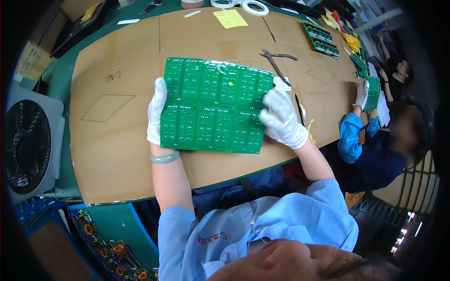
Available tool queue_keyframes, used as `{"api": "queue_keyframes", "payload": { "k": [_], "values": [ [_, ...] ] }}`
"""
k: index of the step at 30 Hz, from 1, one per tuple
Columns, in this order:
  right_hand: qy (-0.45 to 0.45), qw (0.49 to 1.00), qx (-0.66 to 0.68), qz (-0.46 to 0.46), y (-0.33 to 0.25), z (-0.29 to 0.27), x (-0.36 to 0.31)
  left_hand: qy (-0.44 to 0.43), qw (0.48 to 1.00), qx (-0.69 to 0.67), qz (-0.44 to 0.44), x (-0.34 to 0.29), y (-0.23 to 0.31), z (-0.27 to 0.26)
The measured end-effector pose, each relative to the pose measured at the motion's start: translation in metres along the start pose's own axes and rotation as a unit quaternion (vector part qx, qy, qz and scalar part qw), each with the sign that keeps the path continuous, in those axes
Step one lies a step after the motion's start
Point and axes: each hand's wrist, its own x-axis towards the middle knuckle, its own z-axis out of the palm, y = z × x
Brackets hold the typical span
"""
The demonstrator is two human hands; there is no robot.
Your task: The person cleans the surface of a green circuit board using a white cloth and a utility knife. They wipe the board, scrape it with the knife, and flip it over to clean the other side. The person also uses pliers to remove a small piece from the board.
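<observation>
A large green circuit board panel (213,112), with rows of solder points and a small yellow mark, is held up over the cardboard sheet (108,140). My left hand (157,112), in a white glove, grips the panel's left edge; most of its fingers are hidden behind the board. At the right edge, my gloved right hand (283,119) has its fingers curled against the panel's side. Just beyond the right hand lies a pair of cutting pliers (276,61) with dark handles, close to a small white paper (282,84).
A populated board (321,40) lies at the far right of the cardboard. Along the back are a yellow note (230,18) and tape rolls (254,7). A black fan (29,145) stands at left. To the right, a co-worker in blue sleeves (351,138) holds another green board (372,93).
</observation>
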Motion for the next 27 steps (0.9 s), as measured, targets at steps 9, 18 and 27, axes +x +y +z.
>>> {"api": "queue_keyframes", "payload": {
  "k": [9, 18, 27],
  "values": [
    [-0.014, 0.923, -0.141, 0.357, 0.035, 0.021, -0.04, 0.066, 0.992, 0.085, 0.067, 0.002, -0.001, 0.017],
    [-0.258, 0.856, -0.352, 0.278, 0.055, 0.048, -0.016, 0.044, 0.995, 0.076, 0.041, 0.01, -0.008, 0.012],
    [0.14, 0.764, 0.358, 0.519, 0.088, 0.042, -0.004, 0.041, 0.999, 0.011, 0.027, 0.014, -0.014, 0.004]
  ]
}}
